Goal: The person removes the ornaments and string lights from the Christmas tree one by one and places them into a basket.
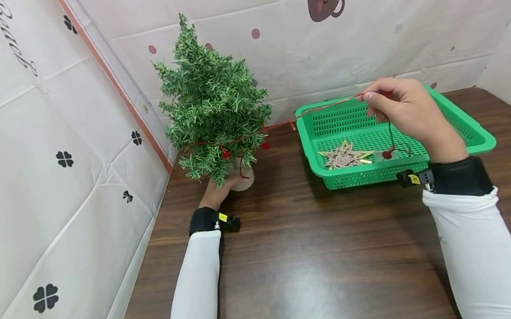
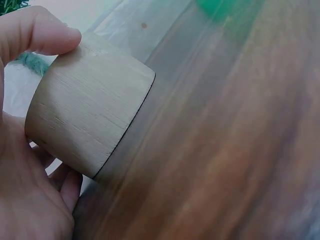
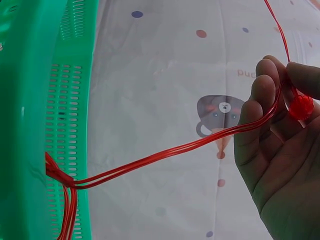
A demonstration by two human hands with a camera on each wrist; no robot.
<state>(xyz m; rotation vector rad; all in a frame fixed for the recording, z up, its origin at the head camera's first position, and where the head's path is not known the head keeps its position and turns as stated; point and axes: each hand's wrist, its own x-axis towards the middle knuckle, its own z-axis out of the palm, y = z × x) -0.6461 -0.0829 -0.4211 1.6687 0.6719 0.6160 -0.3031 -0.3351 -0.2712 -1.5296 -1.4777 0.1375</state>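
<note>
A small green artificial Christmas tree (image 1: 213,100) stands at the back left of the table. My left hand (image 1: 215,192) grips its pale round wooden base (image 2: 95,100), thumb on the upper edge and fingers behind. Above the green basket, my right hand (image 1: 405,108) pinches a thin red wire string (image 3: 175,149) between thumb and fingers. One length runs taut leftward to the tree and crosses its lower branches, with small red pieces hanging there. A red bead-like piece (image 3: 301,107) sits by the right thumb. Another length drops from this hand into the basket.
The green plastic basket (image 1: 481,141) has slotted walls and stands at the back right. Inside lies a glittery star ornament (image 1: 345,156) with pale points. A patterned cloth (image 1: 261,60) hangs behind and along the left side. The dark wooden table (image 1: 319,265) extends toward the front.
</note>
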